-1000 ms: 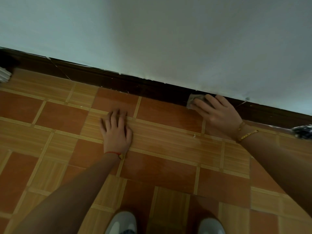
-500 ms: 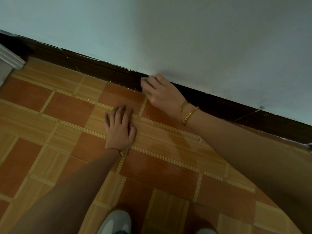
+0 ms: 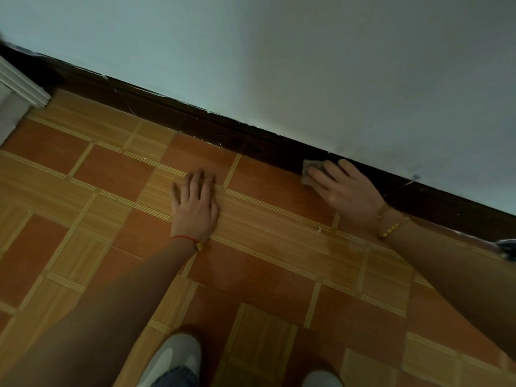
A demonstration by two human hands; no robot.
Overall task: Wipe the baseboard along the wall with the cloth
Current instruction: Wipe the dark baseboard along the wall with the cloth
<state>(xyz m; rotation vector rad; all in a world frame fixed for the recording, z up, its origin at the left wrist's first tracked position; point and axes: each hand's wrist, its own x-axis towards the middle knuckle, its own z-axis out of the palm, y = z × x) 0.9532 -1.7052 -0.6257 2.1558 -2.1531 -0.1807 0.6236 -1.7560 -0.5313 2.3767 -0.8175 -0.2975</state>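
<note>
A dark brown baseboard (image 3: 195, 121) runs along the foot of the pale wall, slanting down to the right. My right hand (image 3: 343, 188) presses a small grey cloth (image 3: 308, 169) flat against the baseboard's face with its fingers stretched out. Only the cloth's left edge shows past the fingertips. My left hand (image 3: 194, 205) lies palm down with fingers spread on the tiled floor (image 3: 111, 169), to the left of the right hand and apart from the baseboard.
A white door-frame moulding (image 3: 22, 85) stands at the far left where the baseboard ends. A dark patterned object (image 3: 506, 247) pokes in at the right edge. My two light shoes (image 3: 173, 361) sit at the bottom.
My right hand slid the cloth left along the baseboard, then back to the right to about where it began. My left hand stayed planted on the floor.
</note>
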